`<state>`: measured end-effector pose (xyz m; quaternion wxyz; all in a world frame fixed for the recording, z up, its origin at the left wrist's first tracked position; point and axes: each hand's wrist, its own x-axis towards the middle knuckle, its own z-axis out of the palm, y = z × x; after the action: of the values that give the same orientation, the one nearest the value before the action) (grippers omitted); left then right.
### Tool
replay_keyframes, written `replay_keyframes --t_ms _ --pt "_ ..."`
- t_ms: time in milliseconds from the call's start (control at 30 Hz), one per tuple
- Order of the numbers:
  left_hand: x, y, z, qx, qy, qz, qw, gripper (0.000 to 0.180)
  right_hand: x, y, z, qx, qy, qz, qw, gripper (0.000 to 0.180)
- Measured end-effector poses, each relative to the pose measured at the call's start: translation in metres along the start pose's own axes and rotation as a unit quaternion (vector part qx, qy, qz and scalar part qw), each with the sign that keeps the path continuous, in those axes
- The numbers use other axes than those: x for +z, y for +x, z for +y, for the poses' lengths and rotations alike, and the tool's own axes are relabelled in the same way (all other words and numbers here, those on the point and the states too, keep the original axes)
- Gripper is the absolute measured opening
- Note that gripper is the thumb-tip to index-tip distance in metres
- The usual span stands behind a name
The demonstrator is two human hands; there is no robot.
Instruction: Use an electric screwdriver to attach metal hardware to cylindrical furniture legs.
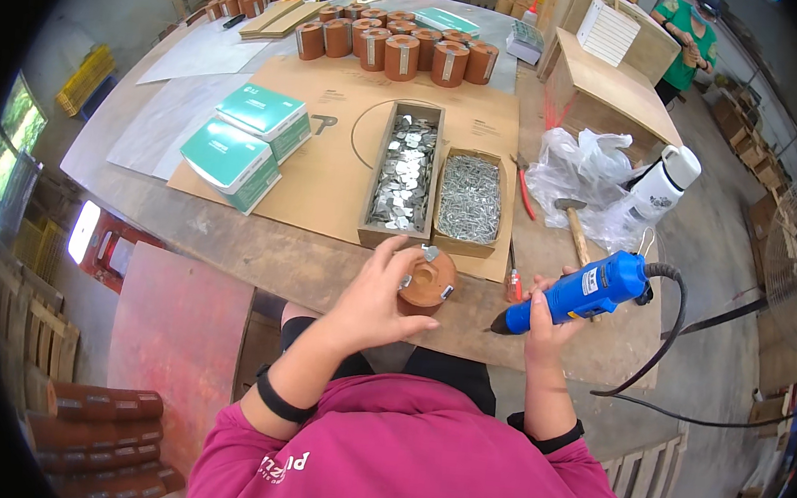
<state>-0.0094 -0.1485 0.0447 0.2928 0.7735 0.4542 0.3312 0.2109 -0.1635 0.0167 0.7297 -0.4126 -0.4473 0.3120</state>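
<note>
At the near table edge stands a short reddish-brown cylinder with a round recess in its top and small metal pieces at its rim. My left hand curves round its left side, thumb in front and fingers behind. In my right hand is a blue electric screwdriver, its dark tip pointing left and down beside the cylinder. Beyond the cylinder, a long wooden box holds flat metal pieces. Beside it, a cardboard box is full of screws or nails.
Green-and-white boxes stand on the left, and several brown cylinders at the back. Rightward lie a hammer, red-handled pliers, plastic bags and a white bottle. The tool's black cable hangs right. A person in green is behind.
</note>
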Motion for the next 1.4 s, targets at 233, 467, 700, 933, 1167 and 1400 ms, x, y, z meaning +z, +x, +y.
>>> replay_keyframes --t_ms 233,467,700,933,1167,1400 --pt "0.045 0.003 -0.016 0.021 0.138 0.103 0.985 0.061 -0.002 -0.002 0.006 -0.035 -0.053 -0.026 0.998 0.050" --pt "0.032 0.009 -0.027 0.087 -0.046 0.073 0.992 0.066 -0.001 -0.007 0.005 -0.036 -0.029 -0.027 0.999 0.054" --pt "0.021 -0.001 -0.031 0.092 0.005 0.045 0.995 0.070 -0.008 -0.008 0.013 -0.050 -0.066 -0.025 0.996 0.055" --pt "0.022 -0.008 -0.037 0.100 0.030 0.083 0.991 0.069 -0.005 -0.008 0.011 -0.051 -0.066 -0.040 0.996 0.055" --pt "0.031 -0.003 -0.033 0.083 -0.037 0.079 0.993 0.071 0.029 0.027 -0.045 -0.054 0.102 -0.062 0.991 0.050" --pt "0.035 0.000 -0.036 0.045 -0.100 0.068 0.992 0.067 0.088 0.035 -0.060 -0.119 0.138 -0.096 0.979 0.046"
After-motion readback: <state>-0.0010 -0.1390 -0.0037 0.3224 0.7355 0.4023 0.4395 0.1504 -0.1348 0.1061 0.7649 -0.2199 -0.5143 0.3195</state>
